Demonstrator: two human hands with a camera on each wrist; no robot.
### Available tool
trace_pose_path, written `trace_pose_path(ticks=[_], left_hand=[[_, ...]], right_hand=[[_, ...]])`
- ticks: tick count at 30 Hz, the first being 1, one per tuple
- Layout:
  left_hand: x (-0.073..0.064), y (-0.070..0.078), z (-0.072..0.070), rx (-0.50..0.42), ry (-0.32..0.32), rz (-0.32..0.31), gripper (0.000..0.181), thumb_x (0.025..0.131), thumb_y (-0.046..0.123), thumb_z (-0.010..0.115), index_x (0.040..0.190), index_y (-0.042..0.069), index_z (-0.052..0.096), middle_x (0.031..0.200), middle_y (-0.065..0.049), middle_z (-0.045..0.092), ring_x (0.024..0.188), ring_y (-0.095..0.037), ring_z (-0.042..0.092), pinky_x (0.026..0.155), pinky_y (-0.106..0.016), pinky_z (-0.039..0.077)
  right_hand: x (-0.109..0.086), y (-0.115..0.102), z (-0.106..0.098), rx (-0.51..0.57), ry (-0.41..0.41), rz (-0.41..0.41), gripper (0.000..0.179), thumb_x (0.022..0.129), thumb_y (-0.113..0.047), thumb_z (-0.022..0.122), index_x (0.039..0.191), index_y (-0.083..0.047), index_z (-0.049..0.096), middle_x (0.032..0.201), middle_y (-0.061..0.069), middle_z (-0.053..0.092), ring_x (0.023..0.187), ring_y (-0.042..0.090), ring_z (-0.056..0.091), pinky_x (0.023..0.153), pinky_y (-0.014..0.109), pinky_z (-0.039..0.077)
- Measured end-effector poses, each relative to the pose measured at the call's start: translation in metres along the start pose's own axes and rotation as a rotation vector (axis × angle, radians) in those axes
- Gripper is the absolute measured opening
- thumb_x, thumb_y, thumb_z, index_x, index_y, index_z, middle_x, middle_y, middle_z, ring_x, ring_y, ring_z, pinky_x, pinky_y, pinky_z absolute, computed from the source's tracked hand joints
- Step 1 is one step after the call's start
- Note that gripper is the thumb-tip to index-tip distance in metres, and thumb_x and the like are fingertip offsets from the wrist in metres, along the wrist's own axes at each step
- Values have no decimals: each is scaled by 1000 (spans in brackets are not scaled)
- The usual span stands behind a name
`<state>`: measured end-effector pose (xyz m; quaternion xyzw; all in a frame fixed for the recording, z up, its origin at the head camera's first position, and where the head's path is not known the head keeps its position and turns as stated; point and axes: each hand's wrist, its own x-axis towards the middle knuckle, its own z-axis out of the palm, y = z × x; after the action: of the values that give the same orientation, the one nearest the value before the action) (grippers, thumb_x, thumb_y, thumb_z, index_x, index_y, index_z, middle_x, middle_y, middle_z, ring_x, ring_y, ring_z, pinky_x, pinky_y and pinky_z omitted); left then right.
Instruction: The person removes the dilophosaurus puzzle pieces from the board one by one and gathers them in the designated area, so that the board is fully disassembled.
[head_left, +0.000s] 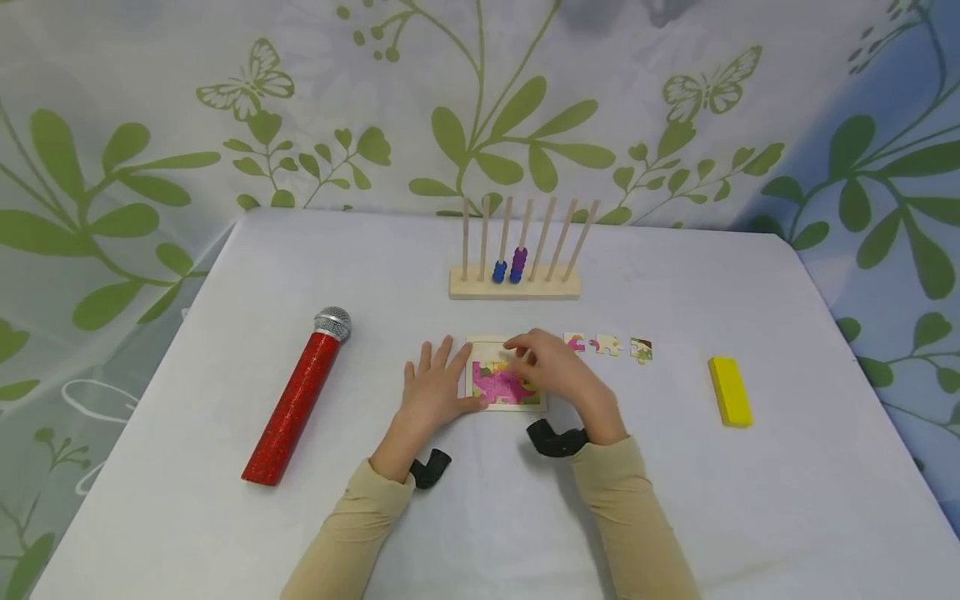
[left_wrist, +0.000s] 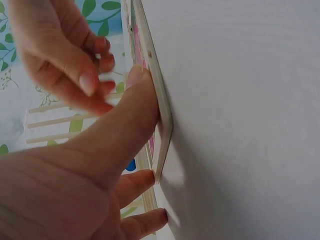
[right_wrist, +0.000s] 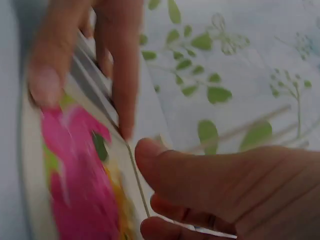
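Observation:
A small jigsaw puzzle [head_left: 504, 385] of a pink figure lies in a pale wooden tray [head_left: 480, 338]; pieces fill its lower part, and the bare board shows along the top left. My left hand [head_left: 433, 390] rests at the tray's left side with fingers spread, the thumb pressing on the near corner. Over the tray's right part hovers my right hand [head_left: 553, 364], its fingers loosely bent. No piece shows between its thumb and fingers in the right wrist view. To its right lie three loose puzzle pieces, among them a cream piece [head_left: 606, 344] and a green-brown piece [head_left: 641, 349].
Behind the tray stands a wooden peg rack [head_left: 514, 288] with blue and purple beads on two rods. A red glitter microphone [head_left: 296, 400] lies on the left, a yellow block [head_left: 730, 392] on the right. White cloth covers the table [head_left: 480, 517].

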<state>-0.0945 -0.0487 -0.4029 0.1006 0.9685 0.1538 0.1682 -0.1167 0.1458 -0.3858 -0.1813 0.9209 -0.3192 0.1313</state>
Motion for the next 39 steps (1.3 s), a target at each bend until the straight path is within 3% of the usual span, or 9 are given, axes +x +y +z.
trace_pose_path(ticks=[3,7,17,25,32,39], left_hand=[[0,-1,1,4,9,6,87,74,51,68,143,17,28,148,-13,17,133,-40,10,100,-60,14],[1,-2,2,6,25,14,88,73,51,68,143,17,28,148,-13,18,133,-41,11,99,-61,15],[1,-3,4,6,33,6,89,72,52,69,143,17,28,148,-12,18,133,-40,11,99,-61,15],[1,-1,1,-2,17,-1,87,73,50,69,143,18,29,148,-12,17,133,-40,10,100,-61,14],[-1,0,-3,-2,10,0,86,74,49,68,143,17,28,148,-13,17,133,-40,10,100,-60,14],[-2,1,-4,-16,5,-3,86,74,47,69,143,17,27,149,-13,16,133,-39,9,101,-59,13]], right_hand=[[6,-17,19,-88,-51,-31,36,83,-13,66,115,1,58,100,12,54,87,22,54,80,35,47],[9,-23,30,-155,-29,-19,34,78,-10,71,109,0,60,98,10,53,87,21,53,84,34,45],[10,-16,29,-27,-31,3,37,75,-11,74,107,-6,58,96,6,53,85,20,53,82,33,46],[14,-11,29,19,-9,-37,24,82,-1,65,104,-4,59,86,4,58,79,18,53,77,32,47],[10,1,17,97,3,-46,19,86,-7,61,105,-4,61,85,3,58,77,17,52,73,32,46],[-14,44,-22,192,40,6,22,85,-9,63,106,-4,62,81,5,55,74,20,49,65,31,41]])
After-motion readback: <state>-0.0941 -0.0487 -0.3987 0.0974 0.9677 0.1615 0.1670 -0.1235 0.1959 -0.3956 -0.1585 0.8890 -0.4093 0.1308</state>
